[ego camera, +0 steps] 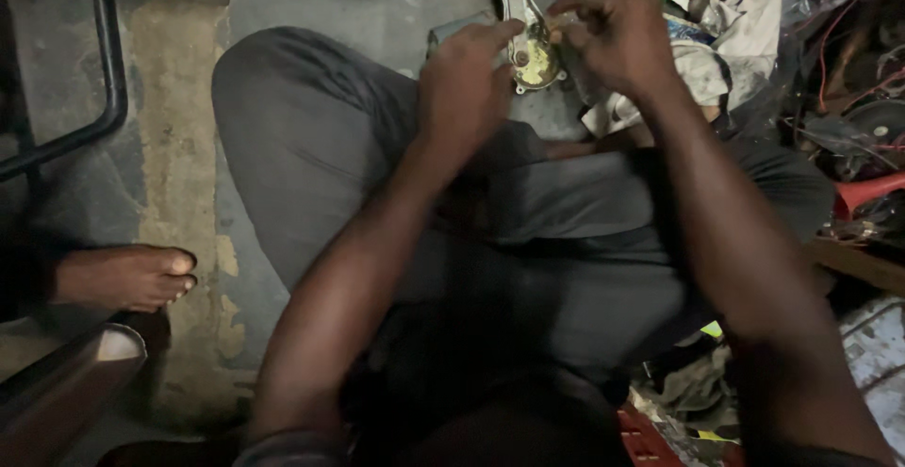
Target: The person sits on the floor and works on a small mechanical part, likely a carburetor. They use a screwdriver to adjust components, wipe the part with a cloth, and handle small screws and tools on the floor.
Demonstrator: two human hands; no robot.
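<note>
A metal machine part (528, 38) with a long silver arm and a round greasy yellow housing sits above my knees. My left hand (464, 85) grips its left side, thumb and fingers on the housing rim. My right hand (608, 38) pinches at the right edge of the housing with its fingertips together. Whether a small piece lies between those fingertips is too small to tell. I sit cross-legged in grey trousers (330, 147) on a concrete floor.
A dirty white rag (716, 62) lies right of the part. Tangled wires and dark parts (848, 81) with a red piece (872, 189) crowd the right side. Another person's bare foot (127, 277) rests at left beside a black metal tube (108, 62).
</note>
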